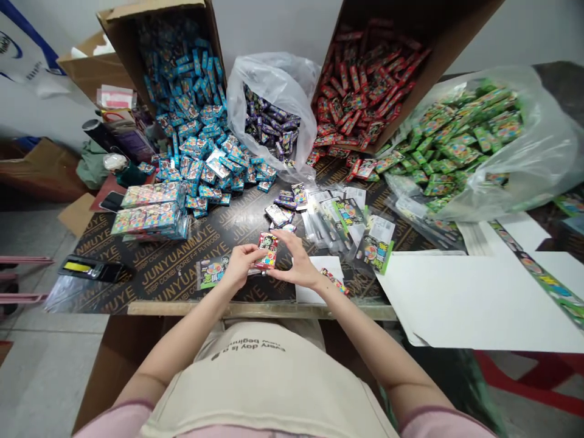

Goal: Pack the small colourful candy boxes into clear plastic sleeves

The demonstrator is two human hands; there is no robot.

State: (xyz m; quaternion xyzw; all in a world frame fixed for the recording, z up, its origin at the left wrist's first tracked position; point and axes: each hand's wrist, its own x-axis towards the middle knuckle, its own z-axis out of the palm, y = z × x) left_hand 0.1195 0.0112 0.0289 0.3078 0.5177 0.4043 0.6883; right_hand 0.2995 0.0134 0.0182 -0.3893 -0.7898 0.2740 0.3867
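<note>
A small red printed candy packet [267, 244] is held upright over the near part of the table. My left hand [241, 266] pinches it from the left, with the thumb across its lower front. From the right, my right hand [297, 263] spans the packet, index finger at the top edge and thumb at the bottom. Under my left hand lies a flat printed plastic sleeve [210, 272], partly covered. Just beyond the fingers is a loose group of purple and white packets [278, 214]. A white card [314, 285] lies below my right hand.
Blue packets [196, 161] spill from a carton at back left, beside a bag of purple packets [274, 125]. Red packets [351, 103] fill another carton; green packets [456, 143] fill a bag. Clear printed sleeves [335, 219], bundled packs [148, 216] and white sheets [469, 298] lie around.
</note>
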